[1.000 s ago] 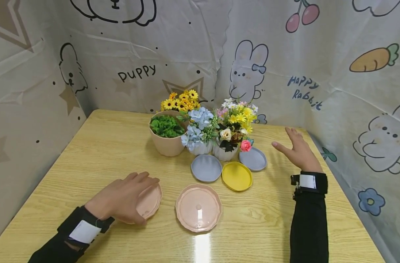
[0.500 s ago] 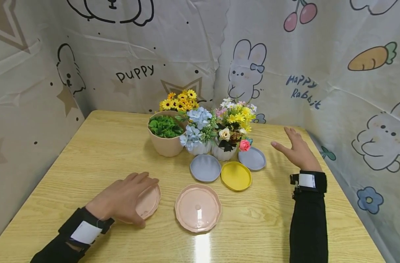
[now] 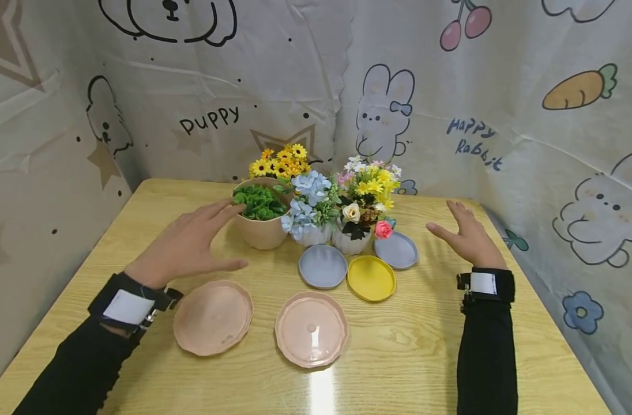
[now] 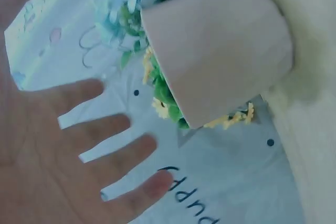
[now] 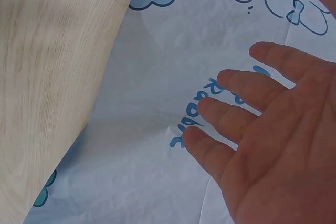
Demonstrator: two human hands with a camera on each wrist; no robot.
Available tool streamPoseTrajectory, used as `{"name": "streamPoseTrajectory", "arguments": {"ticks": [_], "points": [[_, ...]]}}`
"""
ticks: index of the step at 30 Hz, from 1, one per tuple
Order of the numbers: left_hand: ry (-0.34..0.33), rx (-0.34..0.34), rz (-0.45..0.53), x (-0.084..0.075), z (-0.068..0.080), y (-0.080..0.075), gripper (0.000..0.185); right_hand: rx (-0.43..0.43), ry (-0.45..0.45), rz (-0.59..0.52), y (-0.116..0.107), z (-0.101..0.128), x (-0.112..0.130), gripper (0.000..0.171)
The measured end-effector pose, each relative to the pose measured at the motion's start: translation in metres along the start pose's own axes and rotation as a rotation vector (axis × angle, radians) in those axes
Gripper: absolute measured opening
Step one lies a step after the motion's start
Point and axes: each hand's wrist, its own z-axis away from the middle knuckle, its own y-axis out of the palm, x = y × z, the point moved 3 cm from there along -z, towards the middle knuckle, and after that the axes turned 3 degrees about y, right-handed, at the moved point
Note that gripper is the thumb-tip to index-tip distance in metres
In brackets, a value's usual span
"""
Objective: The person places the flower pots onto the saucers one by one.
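Head view: we're reaching the left hand [image 3: 188,245], fingers spread and holding nothing, toward the beige pot [image 3: 262,230] w/ green plant at the back-centre of the table [image 3: 139,230], just left of the flower pots. The right hand [image 3: 466,239] is hovering flat and empty near the grey saucer [image 3: 397,251]. In our judgement we're best wrapping low on the pot wall, clear of the blue flowers [image 3: 307,202], and keeping it upright.

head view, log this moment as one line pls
left hand: open, above table, fingers near pink pot | right hand: open, right of grey saucer | pink saucer: untouched
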Motion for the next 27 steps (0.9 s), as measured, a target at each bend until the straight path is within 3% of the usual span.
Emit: {"name": "streamPoseTrajectory", "arguments": {"ticks": [4,12,17,27], "points": [[-0.004,-0.025,0.054,0.018,-0.032,-0.003,0.117,-0.006,-0.004,0.002,-0.001,-0.001,-0.001,0.106],[-0.076,0.022,0.212,0.034,-0.082,0.018,0.139,-0.007,0.006,-0.004,-0.001,0.000,-0.002,0.105],[-0.114,0.023,0.236,0.033,-0.097,0.026,0.144,-0.008,0.012,-0.005,0.000,0.000,-0.003,0.107],[-0.123,0.020,0.140,0.031,-0.114,0.032,0.145,-0.002,0.018,-0.008,0.001,0.000,-0.005,0.107]]}}
